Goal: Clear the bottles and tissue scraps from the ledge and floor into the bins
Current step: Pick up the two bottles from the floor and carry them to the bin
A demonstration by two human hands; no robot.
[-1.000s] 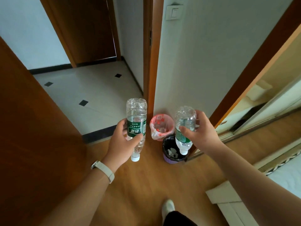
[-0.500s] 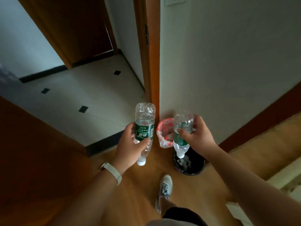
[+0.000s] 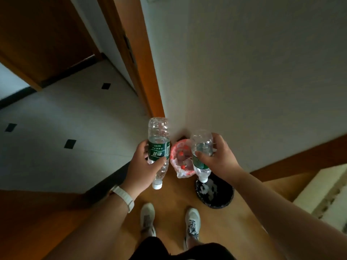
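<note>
Clear plastic, green label: the left bottle (image 3: pixel 159 147) is in the left hand (image 3: pixel 144 166), upside down, white cap at the bottom, base up. Fingers + thumb are wrapped round the label band, firm hold. The right bottle (image 3: pixel 201 147), same kind, is in the right hand (image 3: pixel 219 160), also cap-down and tilted a bit. The thumb crosses the front and the fingers curl round the back. Both bottles are held in the air, apart from each other.

Between the 2 hands and lower down, the pink bin (image 3: pixel 183 173) w/ a thin liner stands on the wood floor (image 3: pixel 174 199) at the wall corner. Red + white bits are inside it, too small to tell what. Just under the right hand's bottle cap is the black bin (image 3: pixel 225 202), w/ white tissue scraps (image 3: pixel 207 188) in it. The 2 bins stand side by side.

White watch strap (image 3: pixel 124 197) on the left wrist. Pale shoes (image 3: pixel 148 216) are below the hands.
</note>
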